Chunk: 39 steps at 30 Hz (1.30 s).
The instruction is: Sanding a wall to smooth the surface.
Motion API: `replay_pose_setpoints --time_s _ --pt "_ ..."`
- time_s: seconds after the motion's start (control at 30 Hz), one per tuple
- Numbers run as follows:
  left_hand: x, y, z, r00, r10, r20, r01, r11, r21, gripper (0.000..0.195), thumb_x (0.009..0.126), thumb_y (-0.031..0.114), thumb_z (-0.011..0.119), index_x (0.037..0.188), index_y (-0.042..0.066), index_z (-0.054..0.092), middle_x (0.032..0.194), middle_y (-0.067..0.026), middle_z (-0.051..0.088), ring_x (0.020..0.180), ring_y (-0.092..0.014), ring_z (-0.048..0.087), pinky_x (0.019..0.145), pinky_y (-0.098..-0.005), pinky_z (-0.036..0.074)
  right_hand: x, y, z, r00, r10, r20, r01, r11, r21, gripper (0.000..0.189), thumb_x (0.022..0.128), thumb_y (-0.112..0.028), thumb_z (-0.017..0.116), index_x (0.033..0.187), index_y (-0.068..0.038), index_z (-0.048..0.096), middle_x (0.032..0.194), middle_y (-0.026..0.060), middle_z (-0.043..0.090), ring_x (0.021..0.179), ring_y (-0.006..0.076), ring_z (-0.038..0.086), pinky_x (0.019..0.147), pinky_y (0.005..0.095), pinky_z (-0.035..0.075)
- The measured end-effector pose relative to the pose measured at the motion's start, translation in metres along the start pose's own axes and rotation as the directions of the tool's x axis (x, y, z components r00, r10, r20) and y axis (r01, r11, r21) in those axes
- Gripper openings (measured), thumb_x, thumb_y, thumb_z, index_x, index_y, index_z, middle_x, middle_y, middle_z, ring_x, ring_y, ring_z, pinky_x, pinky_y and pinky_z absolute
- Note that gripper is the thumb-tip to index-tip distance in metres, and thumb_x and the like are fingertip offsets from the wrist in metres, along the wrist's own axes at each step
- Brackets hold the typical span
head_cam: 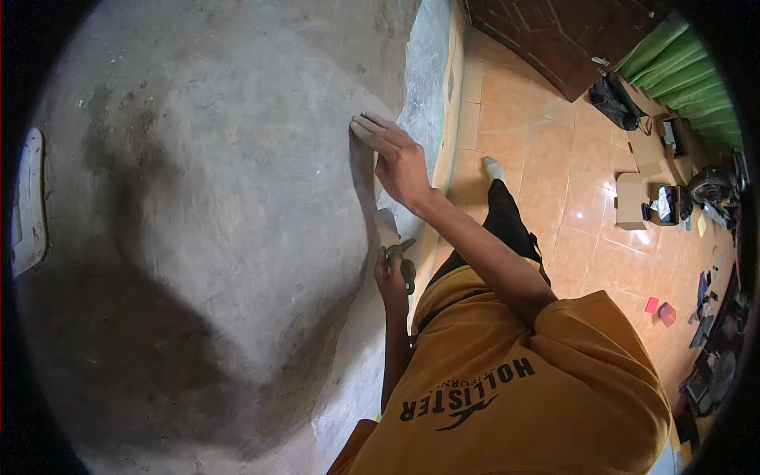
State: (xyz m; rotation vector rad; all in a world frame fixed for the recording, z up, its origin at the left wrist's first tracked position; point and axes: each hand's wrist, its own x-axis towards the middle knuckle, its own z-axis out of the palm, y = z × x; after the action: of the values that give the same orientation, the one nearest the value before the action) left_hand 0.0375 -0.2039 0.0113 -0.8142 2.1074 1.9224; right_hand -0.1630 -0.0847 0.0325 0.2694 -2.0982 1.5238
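A grey plastered wall (267, 148) fills the left side, with a band of paler, bluish-white surface (428, 65) along its lower edge. The dusty fingers of my right hand (401, 157) are stretched out against the plaster, near the border of that band. Nothing shows in this hand, though its underside is hidden. Lower down, my left hand (393, 276) grips a putty knife (387, 222) by its green handle. The wide metal blade points up the picture, close to the wall beneath my right wrist.
Orange floor tiles (552, 178) lie to the right, where my socked foot (493, 168) stands. Beyond are a brown wooden door (564, 41), a green curtain (683, 71), a black bag (616, 102) and an opened cardboard box (630, 202). A white plastic item (32, 202) is at the far left.
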Motion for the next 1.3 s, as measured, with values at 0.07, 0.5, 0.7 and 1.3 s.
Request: replay_pose_setpoints --time_s 0.07,0.5,0.7,1.3 --pt "0.001 -0.004 -0.005 1.0 0.004 0.016 -0.005 0.999 0.032 0.039 0.107 0.031 0.054 0.132 0.004 0.066 0.073 0.0001 0.06 0.058 -0.006 0.05 0.045 -0.0242 0.033 0.0 0.0 0.001 1.0 -0.003 -0.006 0.003 1.0 0.01 0.07 0.069 0.01 0.068 0.136 -0.01 0.068 0.14 0.0086 0.067 0.131 0.0335 0.061 0.108 0.0419 0.054" --pt "0.003 -0.013 0.0 0.991 0.066 -0.119 -0.071 0.997 -0.04 0.025 0.106 0.017 0.057 0.123 0.002 0.068 0.073 0.0023 0.054 0.059 -0.006 0.046 0.052 -0.025 0.036 0.002 0.009 0.004 0.999 0.025 -0.026 -0.023 0.997 0.078 0.075 0.07 0.013 0.064 0.141 -0.011 0.065 0.143 0.0107 0.064 0.135 0.0343 0.058 0.112 0.0415 0.052" --pt "-0.01 0.024 0.011 0.997 -0.07 -0.024 0.07 0.997 0.015 0.029 0.106 0.019 0.054 0.123 0.001 0.07 0.067 0.0025 0.051 0.054 -0.006 0.043 0.05 -0.0242 0.034 0.004 0.016 0.006 0.998 0.039 -0.055 -0.037 0.999 0.035 0.075 0.07 0.014 0.062 0.14 -0.012 0.065 0.142 0.0115 0.065 0.135 0.0344 0.059 0.11 0.0427 0.053" --pt "0.0 0.011 0.008 1.0 -0.015 0.0 0.015 0.999 0.042 0.031 0.105 0.018 0.053 0.122 0.001 0.073 0.075 0.0026 0.054 0.061 -0.005 0.046 0.055 -0.0234 0.038 0.007 0.015 0.004 0.999 0.03 -0.024 -0.029 0.998 0.055 0.073 0.073 0.015 0.062 0.141 -0.012 0.064 0.141 0.0139 0.065 0.133 0.037 0.059 0.11 0.0436 0.053"
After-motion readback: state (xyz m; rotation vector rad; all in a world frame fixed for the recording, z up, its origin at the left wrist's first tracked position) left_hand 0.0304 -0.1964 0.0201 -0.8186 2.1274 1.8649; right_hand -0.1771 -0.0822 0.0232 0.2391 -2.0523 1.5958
